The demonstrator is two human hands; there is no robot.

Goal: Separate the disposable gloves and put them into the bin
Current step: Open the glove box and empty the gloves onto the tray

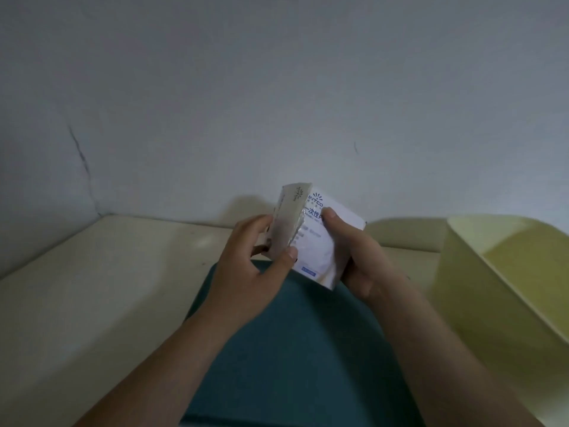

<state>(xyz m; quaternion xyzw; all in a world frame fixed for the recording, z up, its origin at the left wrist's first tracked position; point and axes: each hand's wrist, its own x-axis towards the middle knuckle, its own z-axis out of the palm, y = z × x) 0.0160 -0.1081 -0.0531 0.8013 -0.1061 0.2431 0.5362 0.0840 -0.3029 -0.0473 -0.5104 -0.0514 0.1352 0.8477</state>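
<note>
Both hands up over the teal mat (292, 349), above the cream tabletop (92, 288), plain wall (277, 87) behind.

L grip: left hand (255, 266) pinches the folded-back packet (289, 217), thumb on its near lower edge, fingers curled behind. This packet stands roughly upright and its plain face is turned to the camera.

R grip: right hand (360, 260) clamps the printed packet (320, 251), thumb across the front by the blue lettering, fingers wrapped behind. Can't tell if more packets sit under it.

Key relation: the two glove packets meet along one near-vertical seam btwn the two thumbs and fan apart at the top like an open book. Long axes of both run up-down, tilted a little right. Judgement: the split is half made, so the next pull goes sideways, L grip to the left and R grip to the right, across that seam.

Bin (462, 288): pale yellow, open mouth, well right of the R grip and slightly lower. Right hand is the nearer one, with nothing btwn it and the rim. The left hand would have to cross over the right forearm to reach it.

Risk, as guess: the film looks thin and slick, so a packet may slip out of a pinch or tear at the seam instead of parting clean.
</note>
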